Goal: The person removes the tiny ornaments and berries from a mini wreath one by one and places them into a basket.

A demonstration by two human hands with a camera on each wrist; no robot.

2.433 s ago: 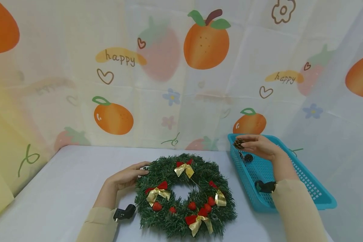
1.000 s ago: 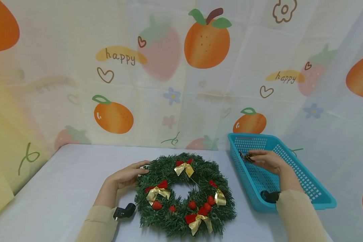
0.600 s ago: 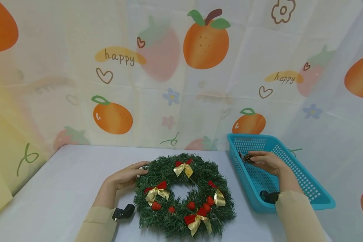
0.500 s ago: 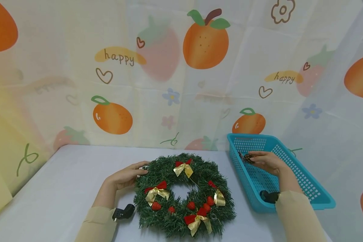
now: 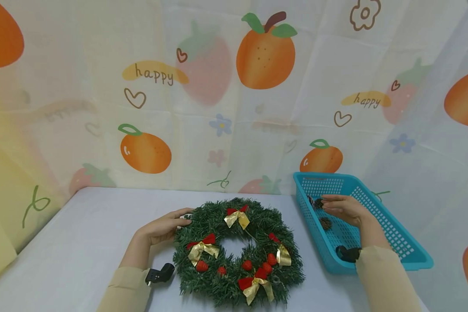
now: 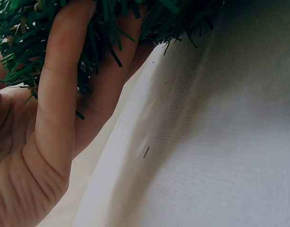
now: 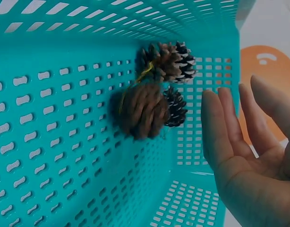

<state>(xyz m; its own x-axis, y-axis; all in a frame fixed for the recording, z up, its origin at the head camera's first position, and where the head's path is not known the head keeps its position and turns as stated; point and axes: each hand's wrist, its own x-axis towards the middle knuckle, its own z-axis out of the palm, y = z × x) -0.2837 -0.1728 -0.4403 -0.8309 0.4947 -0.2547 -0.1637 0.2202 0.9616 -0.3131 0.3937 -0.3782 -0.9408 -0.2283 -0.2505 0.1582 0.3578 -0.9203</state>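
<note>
A green wreath [image 5: 265, 223] with gold-and-red bows and small red strawberry-like berries lies on the table. My left hand [image 5: 165, 226] grips its upper-left edge. In the left wrist view, fingers [image 6: 60, 71] curl round the needles, their tips hidden in the greenery. On the right my right hand [image 5: 345, 210] hangs inside the blue basket [image 5: 315, 234], fingers apart and nothing between them. A brown pine cone [image 7: 144, 111], blurred in the right wrist view, is just off the fingertips. Behind it are a brown cone [image 7: 164, 61] and white-tipped dark cones [image 7: 175, 106].
The basket stands along the right side of the white table [image 5: 113, 225], its far end close to the fruit-printed curtain [image 5: 203, 143]. Black wrist cameras sit on both wrists, the left one [image 5: 160, 274] beside the wreath.
My right hand has lowered a pine cone from above the far end into the basket and let it go; the cone has dropped nearer me. My left hand has stayed on the wreath.
</note>
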